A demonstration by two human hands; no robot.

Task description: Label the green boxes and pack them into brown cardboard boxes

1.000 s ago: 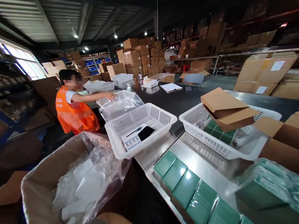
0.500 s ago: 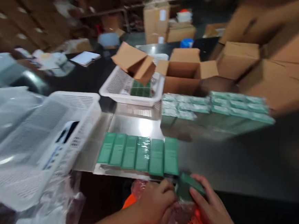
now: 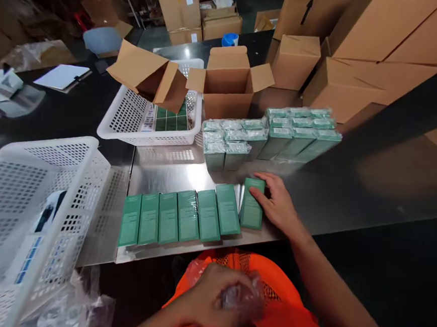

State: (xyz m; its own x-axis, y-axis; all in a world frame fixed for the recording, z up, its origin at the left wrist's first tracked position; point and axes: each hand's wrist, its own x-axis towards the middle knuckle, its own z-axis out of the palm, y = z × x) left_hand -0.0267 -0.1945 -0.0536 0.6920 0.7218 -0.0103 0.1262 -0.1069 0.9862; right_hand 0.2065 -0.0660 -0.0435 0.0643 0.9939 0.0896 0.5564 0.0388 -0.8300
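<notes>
my right hand (image 3: 278, 204) lies flat and open on the last green box (image 3: 252, 204), fingers along its right edge, at the right end of the row of green boxes (image 3: 184, 215) on the steel tabletop (image 3: 173, 167). my left hand (image 3: 213, 296) is closed around a crumpled wad of clear plastic wrap (image 3: 240, 297) over my lap. the box looks light and stiff, a smooth carton that would slide easily; i'd take it by the long edges. behind it stands a stack of wrapped green boxes (image 3: 270, 132).
</notes>
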